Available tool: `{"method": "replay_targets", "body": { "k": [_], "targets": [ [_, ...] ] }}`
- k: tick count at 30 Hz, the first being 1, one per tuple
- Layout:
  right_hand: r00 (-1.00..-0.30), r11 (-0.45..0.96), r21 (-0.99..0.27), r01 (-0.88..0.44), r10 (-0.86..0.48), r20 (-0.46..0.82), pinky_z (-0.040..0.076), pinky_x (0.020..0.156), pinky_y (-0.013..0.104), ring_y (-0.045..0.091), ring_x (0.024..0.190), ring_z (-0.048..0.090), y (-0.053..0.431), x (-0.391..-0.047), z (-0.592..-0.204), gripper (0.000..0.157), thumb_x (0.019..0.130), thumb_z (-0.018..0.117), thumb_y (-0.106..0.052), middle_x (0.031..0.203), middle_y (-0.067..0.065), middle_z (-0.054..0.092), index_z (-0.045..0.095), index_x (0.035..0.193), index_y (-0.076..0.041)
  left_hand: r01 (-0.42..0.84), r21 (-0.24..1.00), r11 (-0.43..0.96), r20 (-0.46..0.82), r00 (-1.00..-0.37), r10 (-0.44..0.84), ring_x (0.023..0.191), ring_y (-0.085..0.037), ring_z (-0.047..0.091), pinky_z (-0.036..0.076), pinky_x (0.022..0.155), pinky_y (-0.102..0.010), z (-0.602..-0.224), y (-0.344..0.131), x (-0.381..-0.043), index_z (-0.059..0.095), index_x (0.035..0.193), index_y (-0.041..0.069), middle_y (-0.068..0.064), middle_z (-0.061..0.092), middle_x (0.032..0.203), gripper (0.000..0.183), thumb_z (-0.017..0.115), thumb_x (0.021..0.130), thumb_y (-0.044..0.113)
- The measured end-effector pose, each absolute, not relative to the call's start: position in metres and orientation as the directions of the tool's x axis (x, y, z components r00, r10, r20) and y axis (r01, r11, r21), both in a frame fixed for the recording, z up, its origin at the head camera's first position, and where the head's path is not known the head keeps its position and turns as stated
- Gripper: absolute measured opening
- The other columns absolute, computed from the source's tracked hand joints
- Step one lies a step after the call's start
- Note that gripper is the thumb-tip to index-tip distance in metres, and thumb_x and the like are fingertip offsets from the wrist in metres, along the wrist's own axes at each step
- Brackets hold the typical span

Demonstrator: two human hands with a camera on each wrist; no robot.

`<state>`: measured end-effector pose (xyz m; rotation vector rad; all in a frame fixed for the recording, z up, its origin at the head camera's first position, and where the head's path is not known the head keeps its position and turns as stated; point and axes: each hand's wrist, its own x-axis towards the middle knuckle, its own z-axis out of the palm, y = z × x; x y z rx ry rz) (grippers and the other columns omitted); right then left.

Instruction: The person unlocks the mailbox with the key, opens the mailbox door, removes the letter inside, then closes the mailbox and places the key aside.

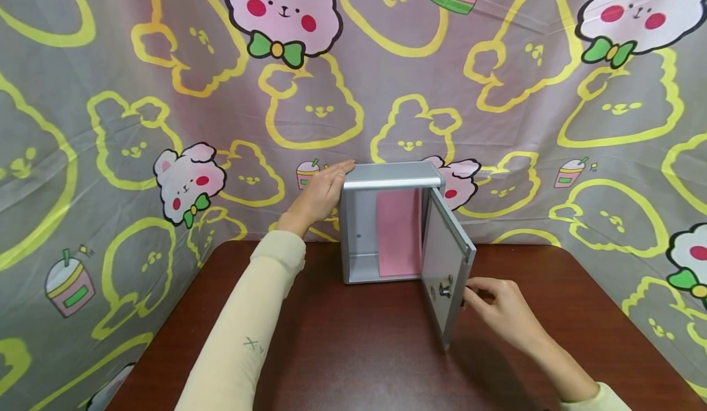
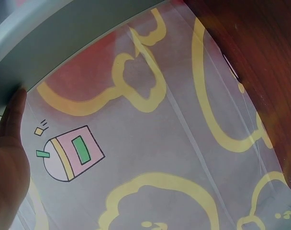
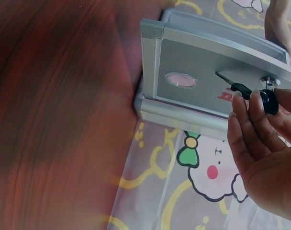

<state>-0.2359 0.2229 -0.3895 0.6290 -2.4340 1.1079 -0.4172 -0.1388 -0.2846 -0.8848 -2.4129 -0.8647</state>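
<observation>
A small grey metal box (image 1: 392,173) stands upright on the table, its door (image 1: 448,257) swung outward on the right side. Inside, a pink sheet (image 1: 399,233) leans against the back wall. My left hand (image 1: 323,193) rests with extended fingers on the box's upper left corner. Beside the door's outer face, my right hand (image 1: 502,316) pinches a black-headed key (image 3: 271,103) at the lock (image 3: 269,81). A second key (image 3: 239,87) with a black head sticks out beside the fingers. On the door's inner face shows the back of the lock (image 1: 445,286).
The dark red-brown wooden table (image 1: 353,356) carries the box near its far edge. Behind and along both sides hangs a grey curtain (image 1: 364,73) with cartoon prints. An oval window (image 3: 181,80) and red markings (image 3: 225,94) show on the door's outer face.
</observation>
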Motion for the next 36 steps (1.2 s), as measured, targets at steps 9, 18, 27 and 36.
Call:
{"method": "replay_targets", "body": {
  "k": [9,18,27,36],
  "targets": [
    [-0.853,0.616,-0.609,-0.500,-0.227,0.471,0.055,0.061,0.023,0.011,0.070,0.069,0.231,-0.235,-0.386,0.013,0.097,0.070,-0.009,0.079,-0.013,0.072,0.078,0.095,-0.018,0.687,0.408,0.602,0.569,-0.706,0.421,0.148,-0.021,0.040,0.027,0.124,-0.032,-0.285,-0.139,-0.418,0.052,0.151,0.007,-0.002,0.049,0.156,0.054,0.022,0.110,0.026],
    [-0.872,0.648,-0.606,-0.462,-0.206,0.444,0.051,0.061,0.022,0.004,0.070,0.061,0.241,-0.236,-0.383,0.014,0.097,0.069,-0.011,0.079,-0.013,0.072,0.079,0.098,-0.020,0.688,0.412,0.597,0.565,-0.707,0.425,0.149,-0.022,0.039,0.026,0.124,-0.031,-0.282,-0.139,-0.417,0.051,0.151,0.007,-0.001,0.048,0.157,0.053,0.022,0.111,0.026],
    [-0.907,0.650,-0.648,-0.397,-0.172,0.384,0.049,0.063,0.022,0.005,0.072,0.060,0.250,-0.237,-0.385,0.013,0.100,0.067,-0.017,0.078,-0.009,0.070,0.077,0.093,-0.021,0.686,0.415,0.598,0.558,-0.711,0.428,0.149,-0.023,0.038,0.026,0.124,-0.032,-0.284,-0.140,-0.417,0.050,0.152,0.008,-0.001,0.047,0.158,0.054,0.021,0.110,0.027],
    [-0.935,0.668,-0.669,-0.326,-0.125,0.331,0.050,0.066,0.023,0.006,0.076,0.063,0.257,-0.238,-0.381,0.015,0.101,0.065,-0.022,0.083,-0.006,0.073,0.077,0.098,-0.014,0.693,0.409,0.593,0.566,-0.703,0.431,0.149,-0.023,0.039,0.026,0.124,-0.031,-0.283,-0.141,-0.416,0.051,0.151,0.006,-0.003,0.048,0.157,0.054,0.022,0.110,0.027]
  ]
}}
